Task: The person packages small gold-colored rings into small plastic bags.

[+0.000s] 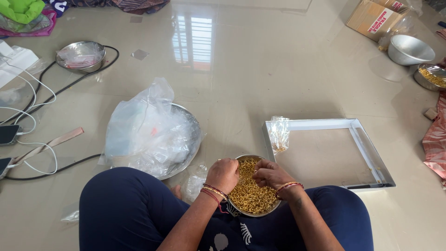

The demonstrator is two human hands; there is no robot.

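Rings [250,195], small and gold-coloured, fill a round steel bowl [241,211] resting on the person's lap, directly under both hands. The left hand [224,174] is curled over the bowl's near-left rim with its grip clenched, apparently pinching a few rings, though what sits between the fingertips is hidden. The right hand [269,175] faces it across the heap, its grip likewise closed in a pinch; the held piece is too small to tell. To work well here, I judge it best to keep both grips low over the bowl so dropped rings fall back in. Just beyond the right grip stands a small clear packet [279,135] against a shallow white tray [371,158] on the floor. Beyond the left grip lies a crumpled plastic bag [148,132] on a large steel plate [188,116].
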